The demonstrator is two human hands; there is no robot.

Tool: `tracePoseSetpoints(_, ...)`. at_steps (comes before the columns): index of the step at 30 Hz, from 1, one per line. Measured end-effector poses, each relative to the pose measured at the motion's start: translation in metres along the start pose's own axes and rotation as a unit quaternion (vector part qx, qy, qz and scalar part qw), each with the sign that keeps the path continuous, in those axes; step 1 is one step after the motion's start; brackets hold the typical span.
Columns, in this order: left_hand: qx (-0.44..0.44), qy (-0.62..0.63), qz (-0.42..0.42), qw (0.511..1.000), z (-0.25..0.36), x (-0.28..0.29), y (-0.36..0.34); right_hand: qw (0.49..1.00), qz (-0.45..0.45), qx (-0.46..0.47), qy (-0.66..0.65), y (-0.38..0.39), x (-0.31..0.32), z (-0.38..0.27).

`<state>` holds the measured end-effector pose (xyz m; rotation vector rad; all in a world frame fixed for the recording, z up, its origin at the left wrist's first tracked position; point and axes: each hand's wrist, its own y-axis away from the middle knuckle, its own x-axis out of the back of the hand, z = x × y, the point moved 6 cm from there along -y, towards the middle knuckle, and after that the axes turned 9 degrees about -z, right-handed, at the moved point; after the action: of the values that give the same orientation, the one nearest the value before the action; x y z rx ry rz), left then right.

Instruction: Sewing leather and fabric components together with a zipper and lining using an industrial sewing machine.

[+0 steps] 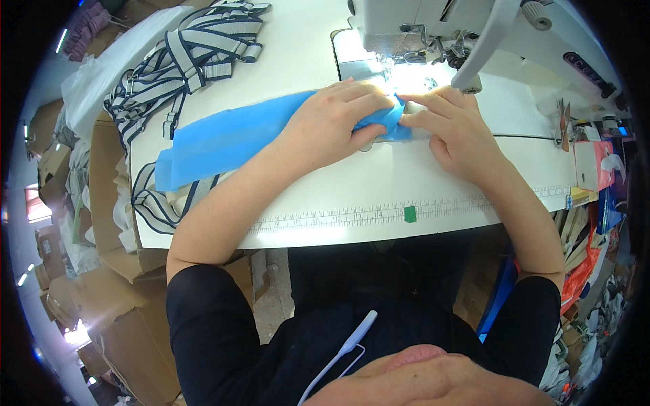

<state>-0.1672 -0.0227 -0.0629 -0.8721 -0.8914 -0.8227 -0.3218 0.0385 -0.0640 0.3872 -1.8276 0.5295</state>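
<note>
A long folded strip of light blue fabric lies slantwise on the white table, its right end bunched by the needle area of a white sewing machine. My left hand rests over the strip, thumb and fingers closed round its bunched part. At the strip's right end, the fingertips of my right hand press on the fabric, the other fingers curled. Bright lamp light washes out the presser foot and needle, so the exact contact there is hard to see.
Grey-and-navy striped webbing is heaped at the back left, with another loop at the left edge. A measuring scale runs along the front edge. Scissors and a pink-and-white box are at the right; cardboard boxes stand left.
</note>
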Motion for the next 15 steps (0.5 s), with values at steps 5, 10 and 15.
tracePoseSetpoints(5,-0.007,-0.003,0.004,1.0,0.0004,-0.0006,0.0003,1.0,0.006,0.001,0.006,0.0007,-0.0013,0.0007)
tracePoseSetpoints(10,-0.009,-0.014,0.009,1.0,0.0025,0.0005,-0.0002,1.0,0.002,-0.01,0.008,0.0003,0.0003,0.0001)
tracePoseSetpoints(15,0.004,-0.009,0.009,1.0,-0.0014,-0.0017,-0.0006,1.0,0.014,-0.001,0.006,-0.0006,0.0021,0.0019)
